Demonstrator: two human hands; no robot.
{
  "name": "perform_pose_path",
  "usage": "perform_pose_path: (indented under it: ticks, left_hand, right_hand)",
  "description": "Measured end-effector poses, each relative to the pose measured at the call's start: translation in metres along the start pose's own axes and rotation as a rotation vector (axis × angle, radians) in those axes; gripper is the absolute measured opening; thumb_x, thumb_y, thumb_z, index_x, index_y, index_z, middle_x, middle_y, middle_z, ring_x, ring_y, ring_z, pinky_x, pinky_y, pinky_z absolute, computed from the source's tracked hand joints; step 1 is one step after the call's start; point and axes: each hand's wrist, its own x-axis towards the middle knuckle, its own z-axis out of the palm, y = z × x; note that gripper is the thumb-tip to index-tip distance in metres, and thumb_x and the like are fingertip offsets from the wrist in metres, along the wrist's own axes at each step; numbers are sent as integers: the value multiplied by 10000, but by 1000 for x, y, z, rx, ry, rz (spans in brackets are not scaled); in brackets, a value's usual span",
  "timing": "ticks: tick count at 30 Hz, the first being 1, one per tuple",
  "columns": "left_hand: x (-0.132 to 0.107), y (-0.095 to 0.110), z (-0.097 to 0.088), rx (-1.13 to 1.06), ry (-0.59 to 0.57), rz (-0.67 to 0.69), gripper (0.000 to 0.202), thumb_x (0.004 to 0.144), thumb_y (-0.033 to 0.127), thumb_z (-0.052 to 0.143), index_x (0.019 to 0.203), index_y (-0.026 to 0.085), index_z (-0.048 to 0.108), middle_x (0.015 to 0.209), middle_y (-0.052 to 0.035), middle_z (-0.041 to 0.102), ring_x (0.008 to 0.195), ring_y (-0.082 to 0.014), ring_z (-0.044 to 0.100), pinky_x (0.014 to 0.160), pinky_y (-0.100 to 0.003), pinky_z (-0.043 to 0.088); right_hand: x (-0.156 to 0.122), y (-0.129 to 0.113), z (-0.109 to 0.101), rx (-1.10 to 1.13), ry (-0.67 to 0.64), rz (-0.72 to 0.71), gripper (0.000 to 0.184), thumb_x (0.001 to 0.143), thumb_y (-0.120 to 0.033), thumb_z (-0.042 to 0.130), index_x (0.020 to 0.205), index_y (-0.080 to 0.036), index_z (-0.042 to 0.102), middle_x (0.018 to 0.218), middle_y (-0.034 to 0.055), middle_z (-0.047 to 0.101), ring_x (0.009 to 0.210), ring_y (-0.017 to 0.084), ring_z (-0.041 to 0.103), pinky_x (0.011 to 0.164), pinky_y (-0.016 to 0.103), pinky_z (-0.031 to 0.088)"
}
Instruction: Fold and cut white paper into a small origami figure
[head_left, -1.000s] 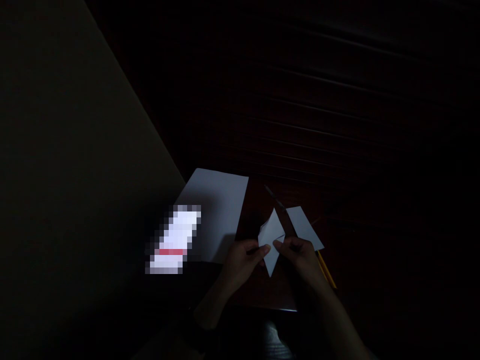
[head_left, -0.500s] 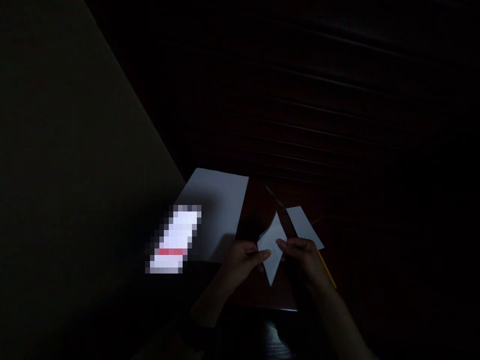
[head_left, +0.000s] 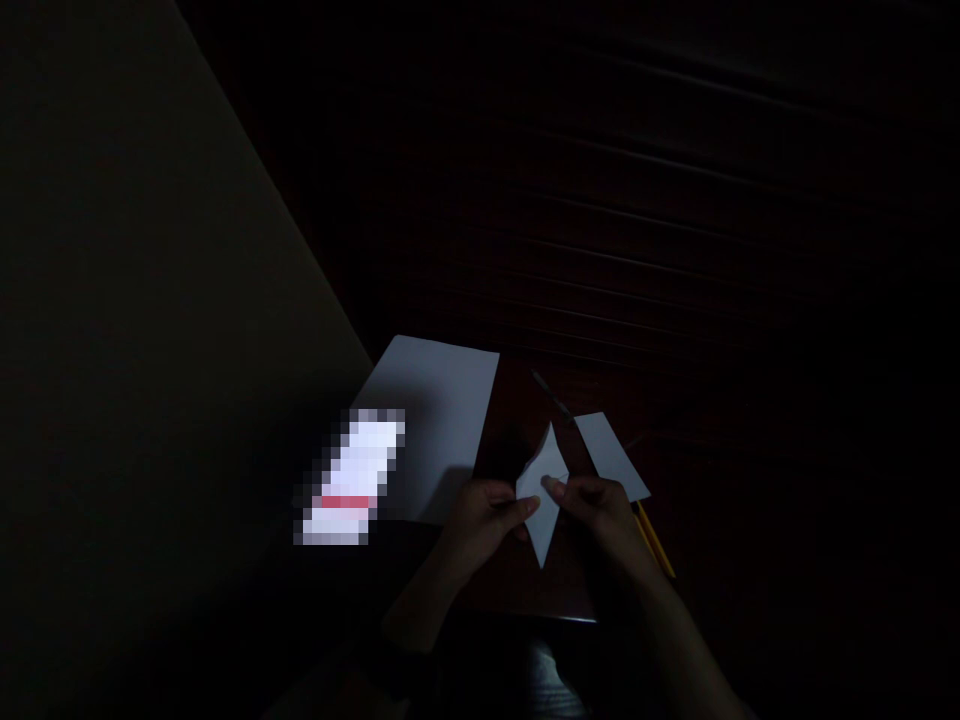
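While the frame is running very dark, the left hand [head_left: 480,515] and right hand [head_left: 606,508] are pinching one folded paper [head_left: 545,517] between them, lower centre, just right of the middle. Both hands are holding narrow: the left thumb is pressing on the paper's left part, the right thumb is lying on its face a bit higher, near the right corner. Fingers behind the paper are mostly hiding. Paper is forming a kite shape, one point aiming up, one aiming down, and it is showing above the tabletop [head_left: 517,590]; cannot tell if it is touching the wood.

A large white sheet [head_left: 450,420] is lying left of centre, the left hand overlapping its lower right corner. A bright pixelated shape [head_left: 352,470] with a red band is covering the sheet's left side; cannot tell what it is. Right of centre, a small white paper [head_left: 611,455] is lying beyond the right hand, with a thin dark tool [head_left: 551,395] ending near its upper left corner. Yellow sticks [head_left: 655,540] are poking out below it, beside the right wrist. A dim wall [head_left: 150,250] is filling the upper left.
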Motion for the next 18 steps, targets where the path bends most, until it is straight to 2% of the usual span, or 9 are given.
perform_pose_path:
  ticks: [3,8,10,14,18]
  left_hand:
    - [1,-2,0,8,44,15,315,718,427,598,566,152,612,506,-19,636,469,-131,569,438,-200,372]
    - [2,-5,1,29,65,12,338,714,444,594,544,152,592,517,-27,640,472,-133,567,445,-202,374]
    - [3,-5,0,30,86,10,325,714,432,596,549,153,597,513,-22,636,473,-131,562,449,-201,370]
    - [3,-3,-1,8,146,-10,304,705,404,615,532,156,588,475,2,601,444,-112,528,424,-190,340]
    - [3,-5,0,-8,150,6,315,708,402,618,514,158,572,468,9,585,452,-113,531,438,-194,359]
  right_hand:
    - [-1,-1,4,-31,-59,3,316,689,-401,666,505,-153,600,495,-11,577,471,111,481,469,222,329]
    - [0,1,7,-6,-35,36,344,680,-424,662,479,-150,604,456,-5,575,424,103,473,445,220,329]
    - [-1,2,7,9,-60,52,323,670,-427,669,511,-148,624,478,-2,588,446,108,495,454,216,348]
    - [-3,8,8,27,-212,113,319,653,-450,674,640,-131,678,585,33,642,507,124,543,483,217,399]
    - [-2,13,10,45,-243,118,335,682,-454,650,668,-122,683,585,38,643,495,108,529,480,207,396]
